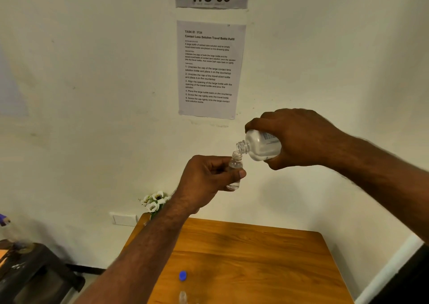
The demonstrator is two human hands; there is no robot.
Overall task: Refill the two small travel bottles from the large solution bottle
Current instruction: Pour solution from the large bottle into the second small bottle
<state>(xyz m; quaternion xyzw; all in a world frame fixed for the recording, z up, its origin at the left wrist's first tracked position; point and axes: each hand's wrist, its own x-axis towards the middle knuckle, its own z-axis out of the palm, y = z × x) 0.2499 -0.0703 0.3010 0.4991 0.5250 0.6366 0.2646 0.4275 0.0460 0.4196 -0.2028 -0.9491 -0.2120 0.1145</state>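
My left hand (pixel 206 176) holds a small clear travel bottle (pixel 235 164) upright, high above the wooden table (pixel 267 257), with a little liquid at its bottom. My right hand (pixel 299 136) grips the large white solution bottle (pixel 261 145), tipped so its open neck sits just over the small bottle's mouth. Both bottles are uncapped. A second small clear bottle (pixel 183 297) stands uncapped on the table at the frame's lower edge, partly cut off. A blue cap (pixel 183 276) lies on the table just beyond it.
White artificial flowers (pixel 154 201) stand at the table's back left corner against the wall. A task sheet (pixel 210 69) and a "WS 03" sign hang on the wall. A dark low stand (pixel 34 273) with a bottle sits to the left.
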